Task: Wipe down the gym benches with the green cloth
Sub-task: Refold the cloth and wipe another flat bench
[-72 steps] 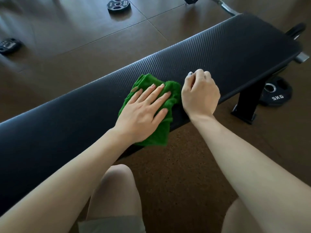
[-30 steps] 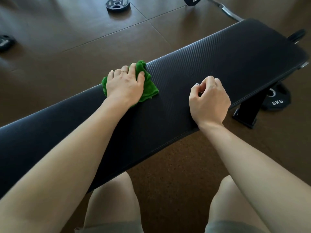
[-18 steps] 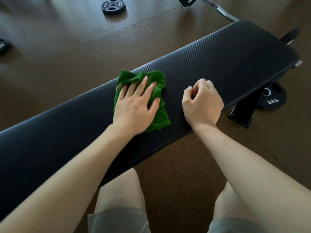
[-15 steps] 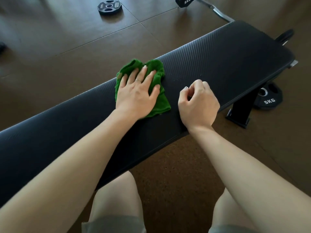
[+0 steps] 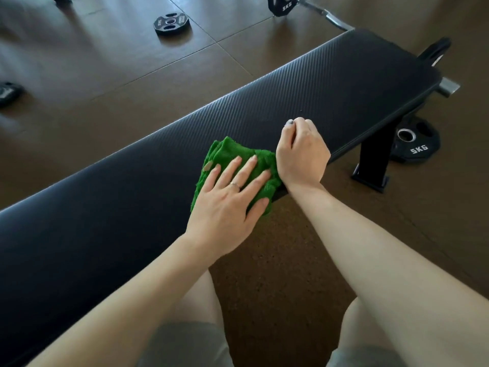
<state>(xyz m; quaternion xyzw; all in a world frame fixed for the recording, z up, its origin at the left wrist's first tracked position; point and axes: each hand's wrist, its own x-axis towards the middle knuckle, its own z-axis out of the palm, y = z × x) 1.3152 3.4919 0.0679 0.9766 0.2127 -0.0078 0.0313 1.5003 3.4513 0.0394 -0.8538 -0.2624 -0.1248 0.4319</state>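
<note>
- Head view looks down over my two bare arms onto a long black padded surface [image 5: 330,83] that runs from lower left to upper right.
- My left hand [image 5: 227,205] lies flat with the fingers spread wide, palm pressed down on the green cloth [image 5: 227,152]; it pins the cloth rather than gripping it.
- A thin ring [image 5: 235,184] shows on one finger of that hand.
- The green cloth sits bunched at the near edge of the surface, and its lower corner hangs just over that edge.
- My right hand [image 5: 301,154] is curled into a loose fist holding nothing, resting on the surface just beside the cloth, its wrist touching the cloth's right side.
- The padding has fine ribbed lines across its top.
- A black leg [image 5: 373,162] holds up the far right end, with a round weight plate [image 5: 415,143] marked 5KG lying on the floor behind it.
- Another weight plate [image 5: 170,23] lies flat on the brown floor [image 5: 92,62] well beyond the surface, and a bar with a plate [image 5: 281,5] marked 5KG sits at the top edge of the view.
- My bare knees and grey shorts [image 5: 185,345] show at the bottom, close to the near edge.
</note>
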